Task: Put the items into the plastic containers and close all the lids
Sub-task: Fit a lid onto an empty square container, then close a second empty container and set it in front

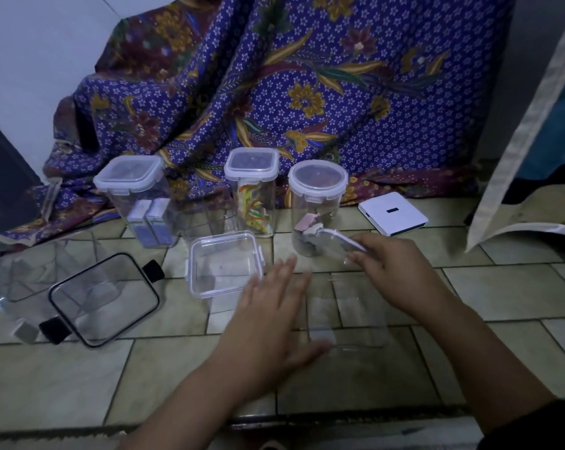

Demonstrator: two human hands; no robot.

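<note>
Patterned cloth drapes across the back, tiled floor in front. Big container at far left is partly cut off, its black-rimmed lid resting loose and tilted against it, not closed. Three tall containers stand in the back row with lids on: left square container holds two blue-and-white boxes, middle container holds colourful pieces, round container holds pinkish bits. Whether their latches are snapped down is hard to tell. Small square container has its lid sitting on it, flaps look up, contents unclear. Empty clear container, near the hands, open, no lid on; edges nearly invisible against the tiles. White flat box lies on the floor at right, not packed.

Left hand is flat, fingers spread, holding nothing, beside the clear container. Right hand is pinching a clear lid, tilted, above that container.

Judgement: roughly halfway; remaining are this lid, the black-rimmed lid, maybe the white box.
</note>
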